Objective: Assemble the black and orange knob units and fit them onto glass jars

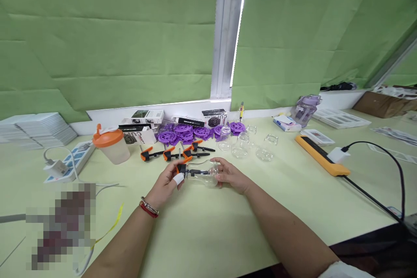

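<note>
My left hand [167, 183] pinches an orange and black clamp [183, 168] whose black bar runs into a clear glass jar [208, 174] lying on its side. My right hand [230, 176] is wrapped round the jar's far end and holds it just above the pale green table [202, 230]. One finger of my left hand wears a white wrap, and a red and silver bracelet sits on that wrist. Behind my hands lie several more orange clamps [169, 153], several purple round plastic parts [182, 134] and several empty clear jars [241, 145].
An orange-lidded cup [110, 144] and a white power strip [70, 160] stand at the left. An orange power strip [321, 155] with a black cable lies at the right. Small boxes [146, 117] line the window sill, and a purple bottle [304, 110] stands behind.
</note>
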The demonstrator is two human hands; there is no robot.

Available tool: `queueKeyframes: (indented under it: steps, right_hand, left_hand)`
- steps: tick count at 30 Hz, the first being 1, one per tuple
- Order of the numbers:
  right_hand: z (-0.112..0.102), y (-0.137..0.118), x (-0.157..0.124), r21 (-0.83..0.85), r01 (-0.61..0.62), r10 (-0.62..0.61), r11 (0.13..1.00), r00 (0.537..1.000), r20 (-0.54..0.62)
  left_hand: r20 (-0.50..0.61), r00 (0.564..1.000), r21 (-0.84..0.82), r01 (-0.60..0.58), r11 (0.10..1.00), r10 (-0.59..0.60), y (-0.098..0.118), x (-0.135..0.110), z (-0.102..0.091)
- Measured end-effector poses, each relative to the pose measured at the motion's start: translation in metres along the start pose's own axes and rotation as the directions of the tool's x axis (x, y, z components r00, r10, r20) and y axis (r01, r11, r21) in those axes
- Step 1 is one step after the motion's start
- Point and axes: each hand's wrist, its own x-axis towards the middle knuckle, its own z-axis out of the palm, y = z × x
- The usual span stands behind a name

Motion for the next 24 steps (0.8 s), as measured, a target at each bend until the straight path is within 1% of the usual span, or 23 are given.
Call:
queueKeyframes:
  steps: [2, 4, 5, 6, 7, 9, 10, 12, 13, 14, 15, 16, 17, 18, 19, 20, 21, 22, 24]
  right_hand:
    - [0.007, 0.003, 0.001, 0.089, 0.016, -0.022, 0.996, 0.998, 0.062]
    - [0.016, 0.006, 0.003, 0.160, 0.027, -0.049, 0.987, 0.990, 0.130]
    - [0.022, 0.008, 0.004, 0.186, 0.032, -0.062, 0.982, 0.986, 0.156]
    - [0.028, 0.010, 0.004, 0.204, 0.038, -0.075, 0.978, 0.981, 0.177]
    - [0.033, 0.012, 0.005, 0.212, 0.044, -0.086, 0.976, 0.976, 0.198]
    - [0.042, 0.016, 0.007, 0.183, 0.062, -0.102, 0.981, 0.970, 0.219]
    - [0.045, 0.017, 0.007, 0.144, 0.073, -0.103, 0.987, 0.971, 0.216]
    - [0.047, 0.019, 0.007, 0.039, 0.079, -0.085, 0.996, 0.978, 0.189]
    - [0.046, 0.019, 0.006, -0.007, 0.068, -0.065, 0.998, 0.982, 0.175]
    - [0.045, 0.019, 0.006, -0.040, 0.054, -0.047, 0.998, 0.985, 0.164]
    - [0.044, 0.020, 0.006, -0.059, 0.040, -0.031, 0.997, 0.987, 0.157]
    - [0.042, 0.020, 0.006, -0.068, 0.030, -0.019, 0.997, 0.988, 0.152]
    - [0.041, 0.021, 0.006, -0.072, 0.027, -0.016, 0.997, 0.989, 0.145]
    - [0.039, 0.022, 0.007, -0.076, 0.031, -0.020, 0.997, 0.991, 0.135]
    - [0.038, 0.023, 0.008, -0.082, 0.041, -0.032, 0.996, 0.993, 0.118]
    - [0.037, 0.023, 0.009, -0.094, 0.057, -0.049, 0.994, 0.995, 0.088]
    - [0.035, 0.024, 0.010, -0.116, 0.075, -0.070, 0.990, 0.996, 0.048]
    - [0.034, 0.024, 0.012, -0.148, 0.095, -0.097, 0.984, 0.995, -0.007]
    - [0.028, 0.024, 0.016, -0.236, 0.132, -0.168, 0.963, 0.975, -0.144]
  left_hand:
    - [-0.110, 0.991, -0.085, -0.080, 0.993, 0.071, 0.002, 0.001, 0.006]
    - [-0.202, 0.972, -0.148, -0.151, 0.977, 0.119, 0.003, 0.001, 0.014]
    - [-0.221, 0.967, -0.158, -0.163, 0.974, 0.126, 0.003, 0.001, 0.019]
    - [-0.216, 0.969, -0.155, -0.158, 0.975, 0.123, 0.004, 0.000, 0.023]
    - [-0.186, 0.977, -0.149, -0.135, 0.980, 0.107, 0.006, -0.001, 0.027]
    - [-0.151, 0.986, -0.133, -0.097, 0.986, 0.076, 0.009, -0.003, 0.032]
    - [-0.163, 0.984, -0.125, -0.099, 0.987, 0.078, 0.011, -0.003, 0.032]
    - [-0.255, 0.961, -0.085, -0.128, 0.988, 0.103, 0.013, -0.002, 0.025]
    - [-0.332, 0.936, -0.038, -0.138, 0.990, 0.118, 0.013, 0.000, 0.017]
    - [-0.444, 0.887, 0.021, -0.134, 0.991, 0.129, 0.012, 0.002, 0.007]
    - [-0.565, 0.812, 0.085, -0.115, 0.990, 0.144, 0.010, 0.005, -0.005]
    - [-0.674, 0.723, 0.149, -0.069, 0.986, 0.153, 0.007, 0.007, -0.019]
    - [-0.767, 0.619, 0.207, -0.010, 0.978, 0.168, 0.003, 0.009, -0.033]
    - [-0.821, 0.542, 0.247, 0.058, 0.967, 0.177, -0.001, 0.010, -0.047]
    - [-0.859, 0.478, 0.269, 0.120, 0.956, 0.182, -0.005, 0.011, -0.060]
    - [-0.879, 0.442, 0.276, 0.170, 0.946, 0.178, -0.009, 0.011, -0.071]
    - [-0.891, 0.424, 0.274, 0.212, 0.938, 0.164, -0.013, 0.011, -0.080]
    - [-0.902, 0.406, 0.267, 0.254, 0.930, 0.148, -0.016, 0.011, -0.087]
    - [-0.926, 0.350, 0.259, 0.322, 0.911, 0.139, -0.022, 0.010, -0.095]
